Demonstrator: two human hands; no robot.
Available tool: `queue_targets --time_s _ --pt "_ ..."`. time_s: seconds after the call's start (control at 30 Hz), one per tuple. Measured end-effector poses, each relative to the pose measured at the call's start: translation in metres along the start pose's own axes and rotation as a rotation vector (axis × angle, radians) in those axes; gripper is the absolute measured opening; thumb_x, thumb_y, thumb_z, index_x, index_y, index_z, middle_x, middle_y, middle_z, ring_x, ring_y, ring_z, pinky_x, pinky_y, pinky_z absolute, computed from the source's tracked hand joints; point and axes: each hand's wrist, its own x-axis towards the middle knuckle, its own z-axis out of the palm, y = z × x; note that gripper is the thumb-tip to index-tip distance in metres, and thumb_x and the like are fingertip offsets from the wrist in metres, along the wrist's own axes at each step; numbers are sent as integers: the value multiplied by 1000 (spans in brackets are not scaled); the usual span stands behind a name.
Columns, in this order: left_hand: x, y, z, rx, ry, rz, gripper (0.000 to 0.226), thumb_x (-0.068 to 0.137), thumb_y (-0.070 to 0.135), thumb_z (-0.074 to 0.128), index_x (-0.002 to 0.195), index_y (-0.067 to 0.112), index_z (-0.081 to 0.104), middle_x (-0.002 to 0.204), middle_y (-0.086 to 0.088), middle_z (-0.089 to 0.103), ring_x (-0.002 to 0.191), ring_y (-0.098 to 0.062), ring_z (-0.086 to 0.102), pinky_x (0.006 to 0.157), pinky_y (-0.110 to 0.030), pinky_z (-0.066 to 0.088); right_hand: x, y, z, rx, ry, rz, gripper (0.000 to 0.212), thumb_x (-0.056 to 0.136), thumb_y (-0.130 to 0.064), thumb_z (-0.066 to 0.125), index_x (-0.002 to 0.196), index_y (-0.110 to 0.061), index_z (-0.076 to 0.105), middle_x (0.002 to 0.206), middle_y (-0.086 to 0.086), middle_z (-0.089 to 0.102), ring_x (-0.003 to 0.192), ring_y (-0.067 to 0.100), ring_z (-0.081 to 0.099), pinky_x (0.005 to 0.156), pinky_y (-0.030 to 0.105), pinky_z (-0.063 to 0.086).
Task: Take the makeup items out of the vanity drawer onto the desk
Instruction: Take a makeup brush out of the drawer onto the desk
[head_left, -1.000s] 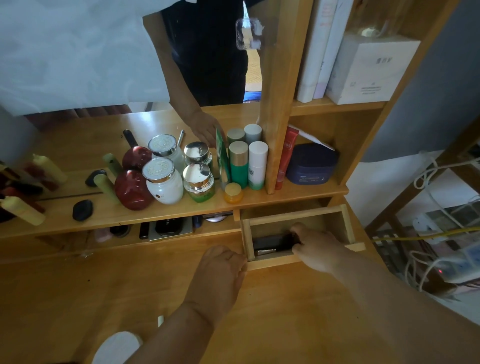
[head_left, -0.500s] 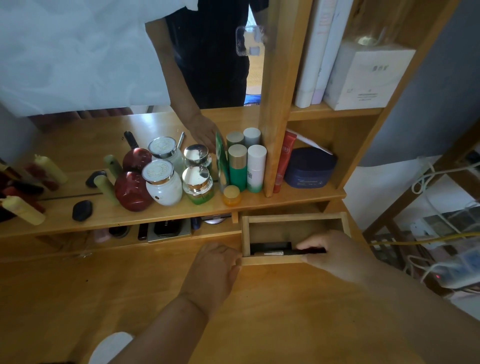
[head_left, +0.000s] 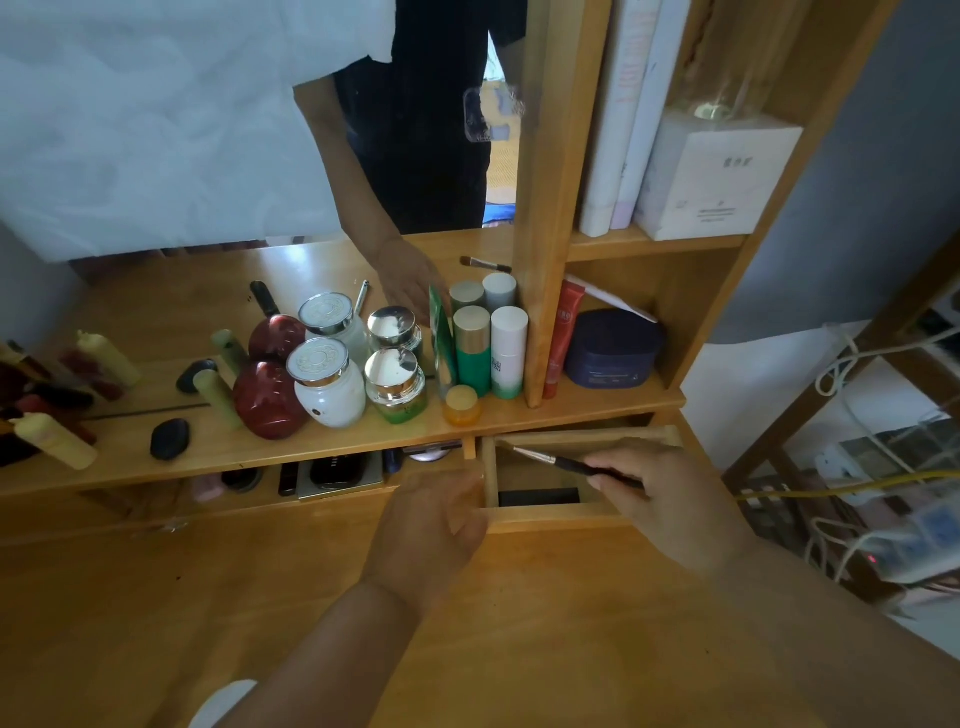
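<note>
A small wooden drawer (head_left: 556, 514) stands pulled open under the shelf, right of centre. My right hand (head_left: 670, 499) pinches a thin makeup brush (head_left: 550, 460) by its black handle, bristle tip pointing left and raised above the drawer. A flat black item (head_left: 537, 497) still lies on the drawer floor. My left hand (head_left: 431, 535) rests curled on the desk (head_left: 545, 623) against the drawer's left front corner, holding nothing that I can see.
The shelf above carries jars, a red round pot (head_left: 267, 400), green and white bottles (head_left: 491, 353), a dark blue tub (head_left: 613, 348). A mirror behind reflects them. A slot to the left holds a compact (head_left: 337, 473). Cables and a power strip (head_left: 914, 551) lie right of the desk.
My right hand has come up out of the drawer with the brush, which now hangs above it. The left hand has stayed at the drawer's corner.
</note>
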Motion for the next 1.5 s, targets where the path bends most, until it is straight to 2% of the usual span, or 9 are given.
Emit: queue_targets --time_s 0.1,0.27,0.47,0.7,0.9,1.17,1.23,1.33,1.5 --pt "1 22 -17 -530 -22 -170 24 80 14 69 93 34 66 92 11 67 91 1 62 71 -11 49 0 -17 -4 22 -20 -49 26 87 -22 61 112 -30 65 99 -21 64 85 -10 54 72 0 38" --pt "0 26 -36 -863 -167 -242 14 78 10 67 92 12 71 80 -3 72 77 -14 64 73 -25 50 -11 -41 7 260 -190 97 26 89 -23 59 108 -42 58 84 -26 62 84 -9 61 72 10 48" --pt "-12 3 -37 -798 -176 -283 9 79 5 67 88 6 68 68 -1 71 63 -10 65 60 -18 52 -39 -68 38 543 -360 319 18 85 -21 65 96 -35 63 86 -6 71 79 0 67 75 15 53" --pt "-24 -32 -36 -472 -307 -360 11 80 7 68 87 0 64 69 -4 67 53 -4 61 52 -13 49 -68 -92 106 391 -415 398 5 77 -26 65 74 -29 63 67 -7 61 64 2 56 65 13 46" --pt "-38 -77 -28 -176 -286 -342 10 80 26 70 71 20 69 83 2 69 81 -7 60 65 -17 44 -73 -113 152 236 -531 446 25 76 -32 56 54 -27 45 60 -7 52 62 4 50 59 12 38" --pt "-42 -100 -27 -42 -268 -324 15 72 24 76 62 25 65 72 8 65 71 -4 59 60 -17 44 -70 -131 171 8 -607 320 26 83 -31 47 60 -26 36 73 -7 46 78 16 50 68 25 38" --pt "-42 -104 -24 -36 -257 -300 19 70 23 77 58 28 64 71 9 64 71 -3 59 61 -18 46 -70 -133 173 -55 -620 246 14 85 -30 45 75 -22 50 80 -3 51 88 21 58 72 29 39" --pt "-43 -107 -21 1 -236 -255 21 68 23 78 57 31 63 73 10 64 71 -2 59 63 -18 46 -70 -133 177 -133 -643 201 26 87 -29 45 101 -12 58 97 6 61 98 27 60 73 32 39" --pt "-43 -107 -19 32 -215 -202 16 67 24 79 61 31 66 75 11 61 73 -4 57 68 -23 49 -69 -131 178 -148 -665 207 28 88 -28 45 106 -11 58 108 8 62 101 28 59 73 31 36"
